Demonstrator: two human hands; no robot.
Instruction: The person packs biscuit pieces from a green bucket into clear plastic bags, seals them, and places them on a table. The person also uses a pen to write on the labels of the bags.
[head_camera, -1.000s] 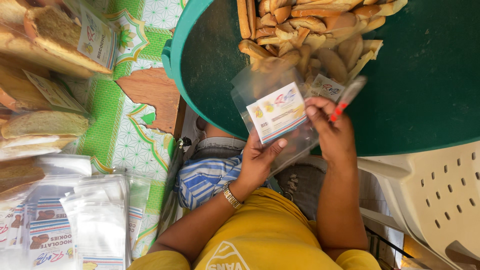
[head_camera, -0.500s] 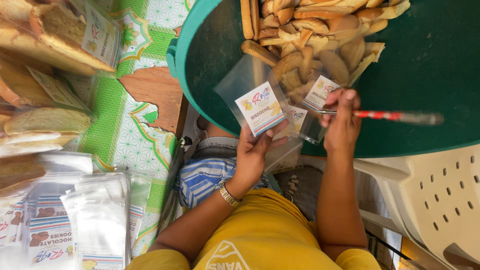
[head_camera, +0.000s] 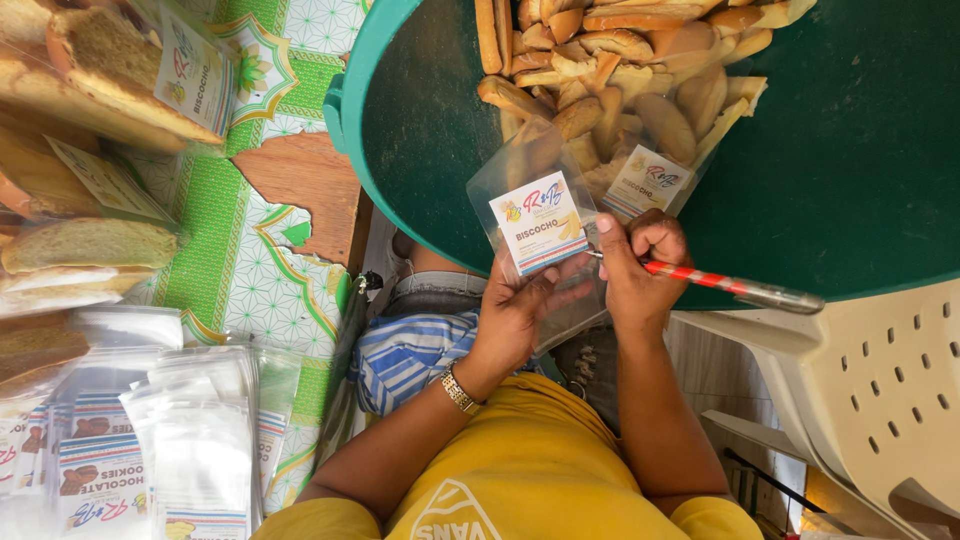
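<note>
My left hand (head_camera: 525, 312), with a gold bracelet at the wrist, holds a clear plastic bag (head_camera: 528, 165) with a white paper label, upright over the rim of a big green basin (head_camera: 372, 95). My right hand (head_camera: 636, 272) grips a red-and-white striped stick with a silvery end (head_camera: 735, 286) that points right, and its fingertips touch the bag's right edge. Long toasted biscuits (head_camera: 600, 70) lie heaped in the basin just beyond the bag. A second labelled bag (head_camera: 655, 180) lies against the heap.
Packed bags of toasted bread (head_camera: 95, 120) lie at the left on a green patterned cloth (head_camera: 232, 275). A stack of empty labelled bags (head_camera: 150, 440) sits at the lower left. A cream plastic chair (head_camera: 880, 390) stands at the right.
My left hand has shifted the bag slightly left and stood it up. My right hand swung the striped stick from pointing up to lying level, pointing right, and moved to the bag's edge.
</note>
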